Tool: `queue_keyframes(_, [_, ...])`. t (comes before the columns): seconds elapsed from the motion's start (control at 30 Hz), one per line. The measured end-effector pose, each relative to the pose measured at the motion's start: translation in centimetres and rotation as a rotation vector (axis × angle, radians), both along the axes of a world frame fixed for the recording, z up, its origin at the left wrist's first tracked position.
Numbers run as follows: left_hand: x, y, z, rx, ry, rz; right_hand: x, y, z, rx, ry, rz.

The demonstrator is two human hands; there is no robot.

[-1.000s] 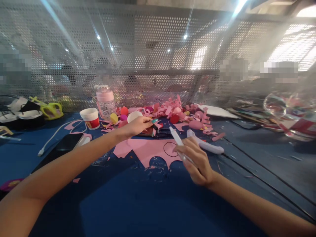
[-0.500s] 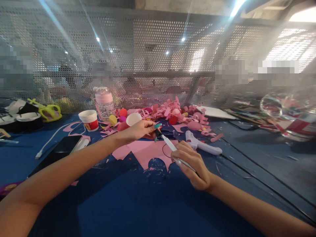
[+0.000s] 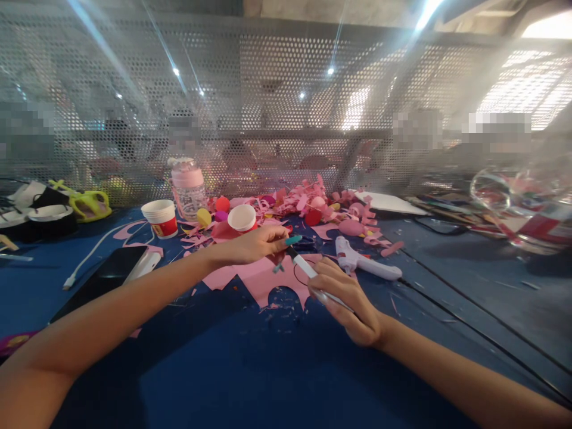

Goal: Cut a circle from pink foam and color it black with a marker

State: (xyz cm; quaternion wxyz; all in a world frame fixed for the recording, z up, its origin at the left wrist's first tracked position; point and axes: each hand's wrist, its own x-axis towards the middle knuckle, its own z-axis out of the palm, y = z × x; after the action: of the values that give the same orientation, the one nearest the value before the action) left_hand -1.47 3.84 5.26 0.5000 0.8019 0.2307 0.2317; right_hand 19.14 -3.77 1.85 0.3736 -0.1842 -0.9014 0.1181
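Note:
A white pen (image 3: 304,266) lies slanted in my right hand (image 3: 344,298), whose fingers are wrapped round its body. At its upper end, my left hand (image 3: 263,243) with teal nails pinches the dark cap (image 3: 291,252), which meets the white body. The fingers partly hide the cap. Below both hands lies cut pink sheet (image 3: 254,275) with curved notches and a dark curved line drawn on it. Dark-handled scissors (image 3: 306,243) seem to lie just behind the pen, partly hidden. To the right of my right hand rests a white glue gun (image 3: 364,261) with a black cord.
Pink scraps (image 3: 308,196) heap along the perforated metal screen (image 3: 286,89). Paper cups (image 3: 159,217), a pink-lidded bottle (image 3: 187,185) and a dark phone (image 3: 120,262) with a white cable stand or lie leftward. A clear plastic container (image 3: 531,202) is at the right.
My left hand has come down and slightly right. The pen's tapered white tip, visible before, is now covered by the dark cap. My right hand has hardly moved.

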Motion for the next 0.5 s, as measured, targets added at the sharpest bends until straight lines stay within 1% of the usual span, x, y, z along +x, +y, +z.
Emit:
queue_keyframes(0.1, [0.1, -0.6, -0.4, 0.141, 0.085, -0.02, 0.1, 0.0, -0.3, -0.053, 0.033, 0.089])
queue_keyframes(0.2, [0.5, -1.4, -1.2, 0.318, 0.174, -0.001, 0.2, -0.2, -0.4, -0.146, 0.071, 0.132])
queue_keyframes(0.33, [1.1, -2.4, -2.3, 0.508, 0.19, 0.097, 0.1, -1.0, -0.4, -0.259, 0.16, 0.129])
queue_keyframes(0.4, [1.3, -2.8, -2.6, 0.564, 0.189, 0.149, 0.0, -1.4, -0.4, -0.293, 0.185, 0.126])
queue_keyframes(0.5, [1.4, -3.3, -2.7, 0.594, 0.173, 0.157, 0.0, -1.8, -0.5, -0.314, 0.219, 0.123])
